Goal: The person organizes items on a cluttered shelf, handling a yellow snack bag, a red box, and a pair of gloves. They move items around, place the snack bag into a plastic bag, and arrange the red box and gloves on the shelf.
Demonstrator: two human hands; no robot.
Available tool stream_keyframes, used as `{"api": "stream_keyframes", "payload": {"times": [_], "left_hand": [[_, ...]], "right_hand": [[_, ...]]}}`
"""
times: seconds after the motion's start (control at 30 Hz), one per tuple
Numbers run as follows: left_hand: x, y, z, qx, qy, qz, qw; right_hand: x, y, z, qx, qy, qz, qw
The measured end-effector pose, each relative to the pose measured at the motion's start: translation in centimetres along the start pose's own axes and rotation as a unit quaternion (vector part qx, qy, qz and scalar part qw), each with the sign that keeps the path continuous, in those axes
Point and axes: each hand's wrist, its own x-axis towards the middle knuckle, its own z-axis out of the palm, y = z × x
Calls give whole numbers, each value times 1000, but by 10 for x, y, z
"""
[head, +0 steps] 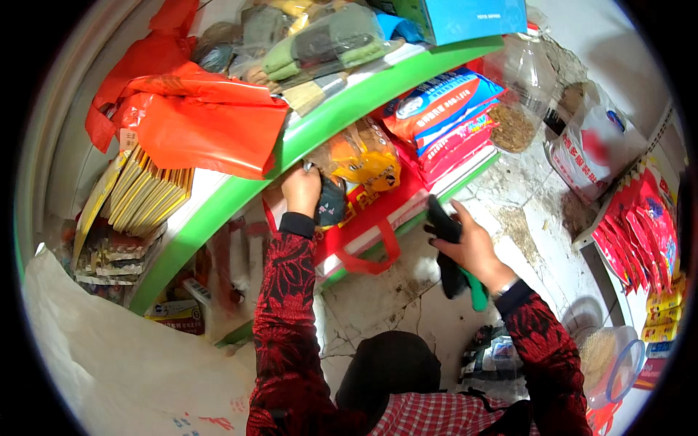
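My left hand (301, 191) reaches onto the lower shelf, its fingers bent at the edge of some wrapping. What they grip is partly hidden. Against that hand lies a dark fabric item (330, 203) with small pink marks. Just right of it are an orange-yellow plastic package (365, 158) and a red bag (354, 240) whose strap handle hangs over the shelf edge. Out over the floor, my right hand (475, 252) holds black gloves (448, 229) with a green part (476, 290) hanging below the palm.
Green-edged shelves (327, 131) curve across the view. Above are an orange-red plastic bag (202, 109), bagged gloves (327, 43), a brush (311, 95) and a blue box (474, 19). Red-and-blue packets (441, 109) sit lower right. A clear jug (523, 92) and a white plastic bag (594, 141) stand beyond.
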Motion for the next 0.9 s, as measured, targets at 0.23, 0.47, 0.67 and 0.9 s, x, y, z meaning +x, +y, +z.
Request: {"api": "stream_keyframes", "payload": {"times": [0.23,0.47,0.67,0.9], "left_hand": [[-18,-14,-17,-103,7,20,995],[-23,-54,-16,-294,98,67,948],[-21,-51,-32,-145,38,189,970],[-15,30,15,26,-60,274,960]], "right_hand": [[105,-74,64,-177,24,-49,983],[165,-48,113,158,65,-7,985],[179,-12,133,441,-41,13,896],[156,23,121,232,27,-50,971]]}}
